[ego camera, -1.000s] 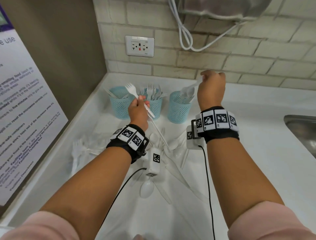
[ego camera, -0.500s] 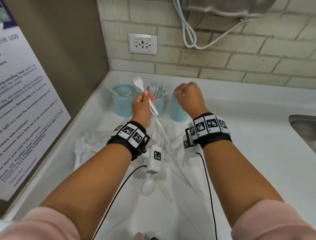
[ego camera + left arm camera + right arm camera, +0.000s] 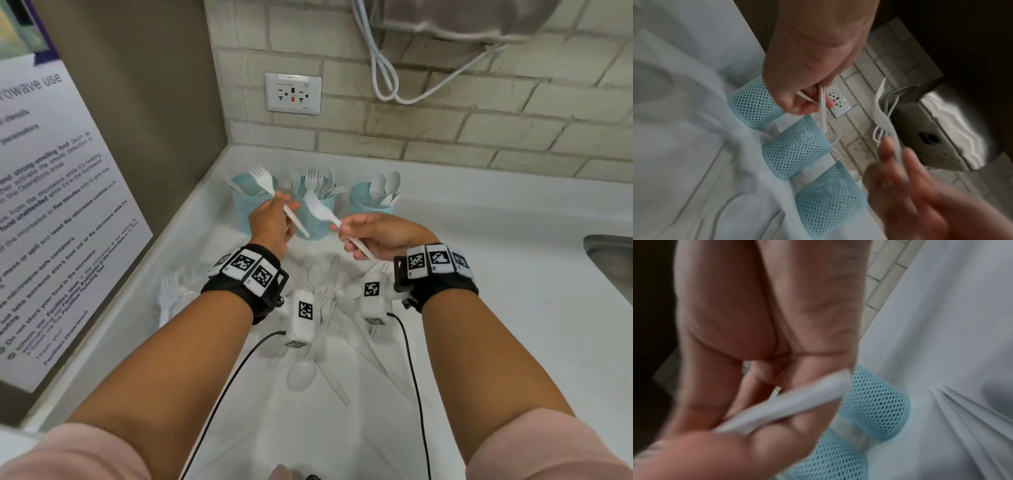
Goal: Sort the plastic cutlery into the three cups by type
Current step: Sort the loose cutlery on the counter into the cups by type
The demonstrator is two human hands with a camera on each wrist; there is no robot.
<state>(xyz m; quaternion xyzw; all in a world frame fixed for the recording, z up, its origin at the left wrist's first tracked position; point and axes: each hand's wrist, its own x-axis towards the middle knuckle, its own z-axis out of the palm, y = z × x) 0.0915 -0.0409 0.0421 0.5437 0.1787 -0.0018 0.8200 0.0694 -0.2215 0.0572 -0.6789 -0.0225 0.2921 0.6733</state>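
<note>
Three blue mesh cups in a row at the back of the white counter, close to the brick wall. Left cup: a few white pieces leaning inside, too hard to tell which kind. Middle cup: full of white forks, prongs up. Right cup: white spoons, bowls up.

Left hand up in front of the left and middle cups, fingers and thumb pinching a white fork by its handle, prongs up over the left cup. Also a second thin white piece in that hand, seen in the left wrist view.

Right hand just beside it, in front of the middle cup, pinching another fork by the handle, head pointing up toward the middle cup.

Below the wrists, a pile of loose cutlery flat on the counter, spoons and long handles mixed.
</note>
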